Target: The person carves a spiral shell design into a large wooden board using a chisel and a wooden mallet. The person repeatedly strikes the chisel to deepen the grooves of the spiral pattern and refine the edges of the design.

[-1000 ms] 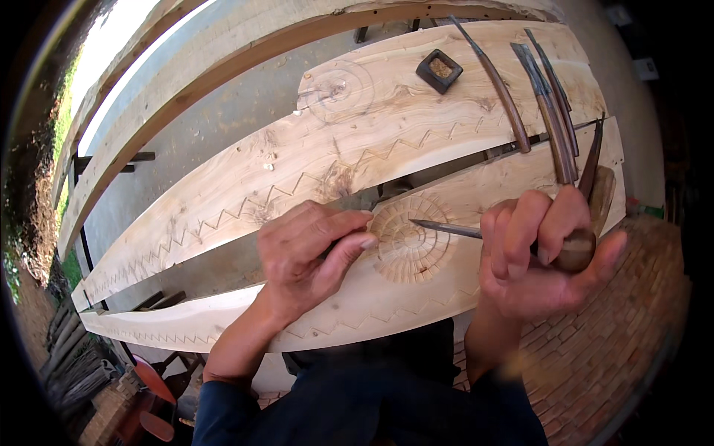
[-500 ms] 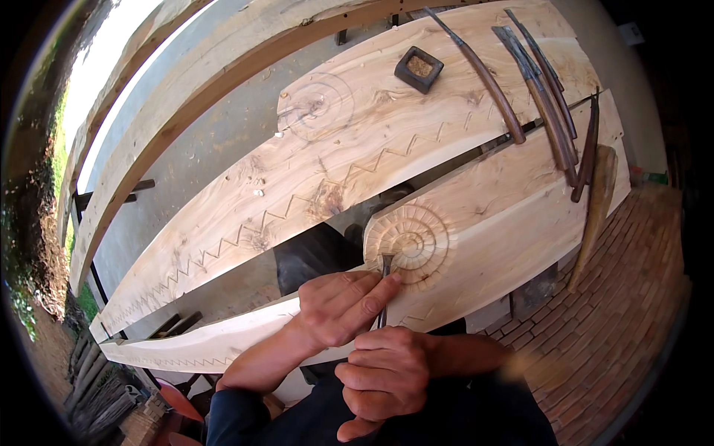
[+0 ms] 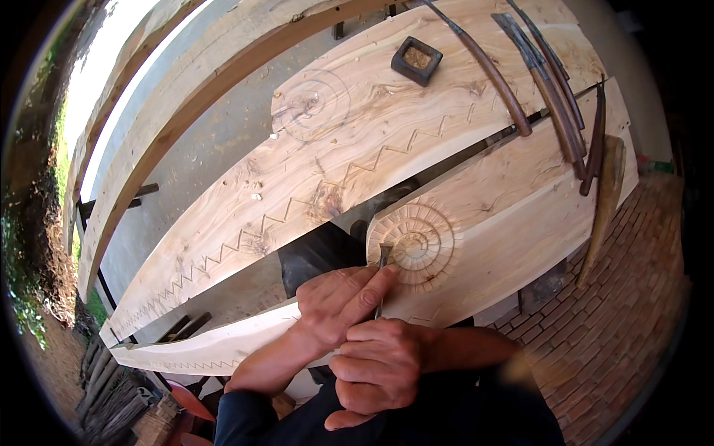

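Note:
A carving chisel (image 3: 384, 258) rests its edge on the left rim of a round, ringed rosette (image 3: 418, 241) cut into the near wooden board (image 3: 513, 215). My left hand (image 3: 338, 301) is closed around the blade, its fingers pressed along the shaft just behind the edge. Lower down, my right hand (image 3: 378, 366) wraps the chisel's handle in a fist, so the handle itself is hidden. Short radial cuts divide the rosette's rings into small segments.
A second board (image 3: 357, 141) lies beyond, with a zigzag line and a pencilled circle. On it sit a small dark square box (image 3: 416, 61) and a wood-handled tool (image 3: 491, 70). More chisels (image 3: 550, 104) and a wooden club (image 3: 604, 201) lie at right. Curved timbers (image 3: 186, 97) stand left.
The whole view has shifted slightly. My hands and the chisel have moved a little to the left against the rosette, and both keep their hold.

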Available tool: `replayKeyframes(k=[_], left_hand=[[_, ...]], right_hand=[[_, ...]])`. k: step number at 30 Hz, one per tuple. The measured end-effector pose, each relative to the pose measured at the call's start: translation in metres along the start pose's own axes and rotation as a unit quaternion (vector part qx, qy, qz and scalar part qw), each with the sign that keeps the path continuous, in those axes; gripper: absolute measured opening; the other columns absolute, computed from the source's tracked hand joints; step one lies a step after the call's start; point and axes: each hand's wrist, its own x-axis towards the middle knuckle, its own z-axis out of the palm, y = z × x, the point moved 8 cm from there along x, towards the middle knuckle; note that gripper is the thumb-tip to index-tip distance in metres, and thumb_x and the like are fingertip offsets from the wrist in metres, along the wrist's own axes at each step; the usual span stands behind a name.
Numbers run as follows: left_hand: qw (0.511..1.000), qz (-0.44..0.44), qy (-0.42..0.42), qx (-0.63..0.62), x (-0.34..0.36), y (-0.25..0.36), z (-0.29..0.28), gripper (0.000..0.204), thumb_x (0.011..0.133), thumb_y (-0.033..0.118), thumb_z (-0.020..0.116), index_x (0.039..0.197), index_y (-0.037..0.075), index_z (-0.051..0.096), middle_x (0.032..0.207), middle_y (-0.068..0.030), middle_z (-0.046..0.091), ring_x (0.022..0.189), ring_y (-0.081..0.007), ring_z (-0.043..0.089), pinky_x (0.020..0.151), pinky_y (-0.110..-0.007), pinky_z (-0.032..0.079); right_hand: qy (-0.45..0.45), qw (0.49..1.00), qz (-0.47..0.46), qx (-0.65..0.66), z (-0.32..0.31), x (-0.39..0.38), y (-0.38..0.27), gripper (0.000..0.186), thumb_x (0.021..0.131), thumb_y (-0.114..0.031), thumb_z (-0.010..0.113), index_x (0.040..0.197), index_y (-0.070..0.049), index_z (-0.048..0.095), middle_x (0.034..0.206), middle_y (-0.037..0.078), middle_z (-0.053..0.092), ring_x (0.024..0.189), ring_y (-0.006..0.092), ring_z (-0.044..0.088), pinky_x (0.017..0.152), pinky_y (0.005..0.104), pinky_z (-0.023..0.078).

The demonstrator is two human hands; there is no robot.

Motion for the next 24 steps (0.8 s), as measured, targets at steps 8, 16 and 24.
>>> replayKeyframes(k=[8, 16, 24], left_hand=[[1.000, -0.008, 0.004, -0.008, 0.0002, -0.0023, 0.0014, 0.043, 0.077, 0.009, 0.076, 0.119, 0.002, 0.081, 0.095, -0.0101, 0.079, 0.081, -0.0232, 0.078, 0.067, -0.033, 0.062], [1.000, -0.011, 0.007, -0.007, 0.0011, -0.0026, 0.0016, 0.042, 0.076, 0.008, 0.077, 0.117, 0.002, 0.082, 0.093, -0.0100, 0.079, 0.078, -0.0229, 0.077, 0.066, -0.033, 0.062], [1.000, -0.012, 0.004, -0.009, 0.0022, -0.0034, 0.0014, 0.039, 0.077, 0.008, 0.078, 0.115, 0.002, 0.083, 0.092, -0.0105, 0.079, 0.077, -0.0229, 0.077, 0.065, -0.032, 0.061]], right_hand=[[0.008, 1.000, 0.008, 0.002, -0.0009, -0.0001, 0.0028, 0.050, 0.101, -0.038, 0.074, 0.071, -0.010, 0.046, 0.068, 0.004, 0.048, 0.056, 0.0188, 0.051, 0.055, 0.0331, 0.043], [0.025, 0.999, 0.018, 0.009, -0.0004, -0.0009, 0.0043, 0.051, 0.100, -0.039, 0.075, 0.071, -0.009, 0.046, 0.068, 0.004, 0.047, 0.056, 0.0187, 0.051, 0.054, 0.0334, 0.043], [0.027, 0.999, 0.026, 0.011, -0.0011, 0.0006, 0.0057, 0.051, 0.100, -0.039, 0.075, 0.072, -0.009, 0.046, 0.068, 0.005, 0.048, 0.056, 0.0191, 0.052, 0.055, 0.0337, 0.045]])
